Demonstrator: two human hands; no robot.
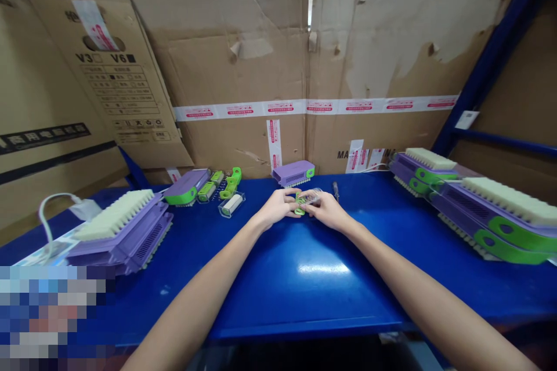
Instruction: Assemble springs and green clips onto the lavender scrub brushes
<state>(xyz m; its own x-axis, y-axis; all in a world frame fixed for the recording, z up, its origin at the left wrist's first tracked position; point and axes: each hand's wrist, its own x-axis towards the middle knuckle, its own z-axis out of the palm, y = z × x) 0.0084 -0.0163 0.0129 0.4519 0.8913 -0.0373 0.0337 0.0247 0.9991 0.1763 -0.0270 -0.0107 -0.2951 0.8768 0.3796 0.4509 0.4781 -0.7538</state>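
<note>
My left hand (277, 208) is closed on a small green plastic part (300, 204) above the blue tabletop. From the other side, my right hand (327, 210) pinches a clear plastic piece (311, 197) against or right beside that green part. Fingers cover much of both, so I cannot tell whether they are joined. Left of my hands lies a clear case (232, 205) with a cream and green block inside. Behind my hands stands a purple brush-like unit (294, 173) with a green end. A slim dark tool (336, 190) lies right of my right hand.
Purple units with cream bristles are stacked at left (119, 232) and right (491, 208). Green blocks (207, 190) and a green bracket (231, 183) lie by another purple unit (187, 186). Cardboard (239, 69) walls the back; the blue table's (304, 301) front edge is near me.
</note>
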